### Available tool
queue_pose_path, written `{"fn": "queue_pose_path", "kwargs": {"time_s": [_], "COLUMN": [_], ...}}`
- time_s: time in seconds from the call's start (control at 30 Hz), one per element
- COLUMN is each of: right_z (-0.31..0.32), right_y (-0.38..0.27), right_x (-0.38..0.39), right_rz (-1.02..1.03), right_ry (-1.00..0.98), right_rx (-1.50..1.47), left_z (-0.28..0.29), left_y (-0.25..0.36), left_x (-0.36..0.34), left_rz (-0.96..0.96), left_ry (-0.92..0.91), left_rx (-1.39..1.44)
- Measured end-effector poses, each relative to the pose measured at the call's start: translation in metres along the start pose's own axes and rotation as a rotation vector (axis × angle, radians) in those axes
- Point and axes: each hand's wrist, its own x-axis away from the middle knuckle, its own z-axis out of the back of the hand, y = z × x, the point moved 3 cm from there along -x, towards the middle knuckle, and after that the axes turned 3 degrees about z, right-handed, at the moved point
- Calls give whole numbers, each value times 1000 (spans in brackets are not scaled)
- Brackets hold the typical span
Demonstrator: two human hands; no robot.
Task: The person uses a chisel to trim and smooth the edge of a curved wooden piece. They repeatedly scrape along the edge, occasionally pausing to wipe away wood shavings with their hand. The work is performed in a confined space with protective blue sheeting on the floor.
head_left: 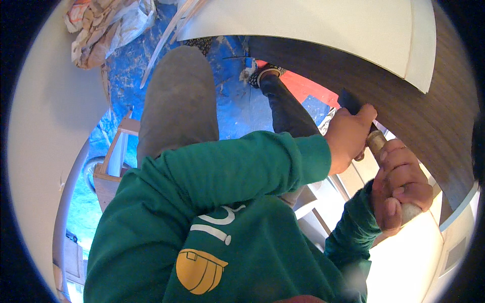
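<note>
My right hand [403, 187] is wrapped round the wooden handle of a flat, dark-bladed tool that looks like a file [349, 101]. The handle's pale butt shows below my fingers. My left hand [351, 134] reaches across my body and grips the blade farther up, just ahead of the handle. The blade's dark tip sticks out past my left fingers and lies at the near edge of a dark wood-grain panel [323, 65]. Whether it touches that edge, I cannot tell.
A white board [323, 22] lies over the dark panel. Blue sheeting [227, 111] covers the floor beneath my legs, with crumpled bags [108, 30] and thin strips [169, 38] at the far left. A wooden frame piece [113, 156] stands left; a pale wall [50, 101] rises beside it.
</note>
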Motion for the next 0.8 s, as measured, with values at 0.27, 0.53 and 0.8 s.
{"fn": "queue_pose_path", "kwargs": {"time_s": [0.27,0.53,0.8], "right_z": [8,10,9], "right_y": [4,0,9], "right_x": [4,3,11], "right_rz": [22,-5,-10], "right_ry": [33,65,87], "right_rx": [-29,41,-55], "left_z": [-4,-6,1], "left_y": [0,2,-1], "left_x": [-1,0,-5], "left_rz": [-8,-72,-23], "left_ry": [10,-19,50], "left_rx": [-34,-106,-70]}}
